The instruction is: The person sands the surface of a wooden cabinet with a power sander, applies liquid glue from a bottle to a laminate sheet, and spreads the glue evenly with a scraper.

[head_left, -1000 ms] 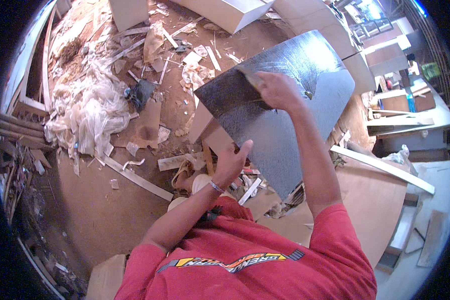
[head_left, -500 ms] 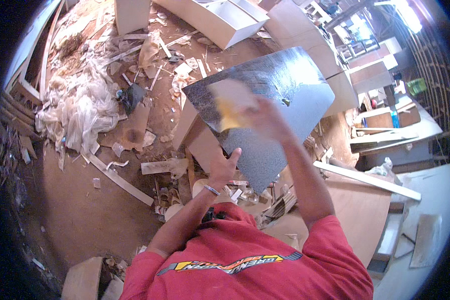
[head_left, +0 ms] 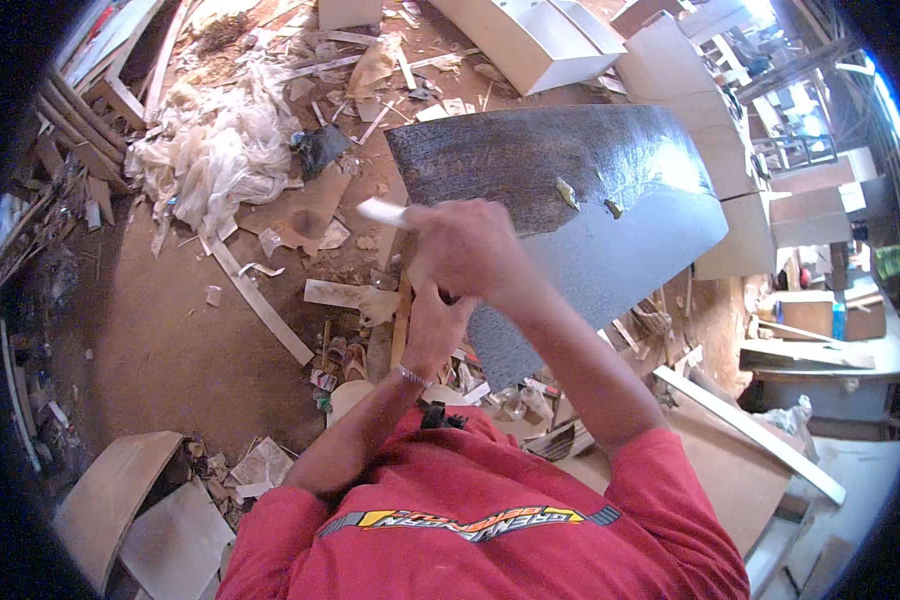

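Observation:
A large dark sheet [head_left: 610,270] lies tilted in front of me. Its far part is dark, wet-looking and glossy; the near part is dull grey. Two small yellowish blobs of paste, one of them this glob [head_left: 567,193], sit near the boundary. My right hand [head_left: 470,250] is closed around a flat pale spreader [head_left: 383,212], seen nearly edge-on at the sheet's left edge. Just below it, my left hand [head_left: 435,330] grips that same edge, its fingers partly hidden by the right hand.
Crumpled clear plastic [head_left: 215,150] and wood offcuts litter the floor at far left. A pale open box [head_left: 545,50] lies beyond the sheet. Boards and a long white strip [head_left: 750,430] lie on the right; curved panels [head_left: 120,500] lean at lower left.
My right hand has swept left and nearer with the spreader, from over the sheet to its left edge, beside my left hand. The view has shifted, and both paste blobs now show.

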The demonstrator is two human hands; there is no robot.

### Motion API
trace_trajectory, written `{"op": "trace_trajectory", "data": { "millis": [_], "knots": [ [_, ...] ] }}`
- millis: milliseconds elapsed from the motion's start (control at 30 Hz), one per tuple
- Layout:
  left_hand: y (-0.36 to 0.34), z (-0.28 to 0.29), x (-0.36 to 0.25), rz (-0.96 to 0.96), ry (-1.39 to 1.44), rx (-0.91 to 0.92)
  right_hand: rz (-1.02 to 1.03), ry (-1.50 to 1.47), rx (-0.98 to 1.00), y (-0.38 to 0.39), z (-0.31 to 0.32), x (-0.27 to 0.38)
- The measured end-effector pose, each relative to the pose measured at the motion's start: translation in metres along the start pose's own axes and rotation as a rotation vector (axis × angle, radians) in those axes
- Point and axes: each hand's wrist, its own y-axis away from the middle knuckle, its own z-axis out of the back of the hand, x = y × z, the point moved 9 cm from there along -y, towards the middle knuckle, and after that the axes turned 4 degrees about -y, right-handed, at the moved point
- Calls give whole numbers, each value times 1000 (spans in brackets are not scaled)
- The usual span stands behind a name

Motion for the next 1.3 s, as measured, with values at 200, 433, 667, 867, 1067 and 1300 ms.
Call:
{"op": "trace_trajectory", "data": {
  "millis": [200,433,667,867,1067,1300],
  "knots": [
    [57,-13,5,15,-190,-116,213,-153,34,40,22,22],
    [103,-48,-9,85,78,-78,-152,-2,-177,92,53,-170],
    [157,-88,13,409,507,9,120,-47,-187,105,7,-74],
    [162,-88,15,328,531,-53,384,-204,4,127,-21,31],
    [158,-88,17,344,604,-122,166,-282,-73,136,41,-3],
    [153,-80,-10,272,554,-179,-19,-276,-340,163,99,-157]
  ]
}}
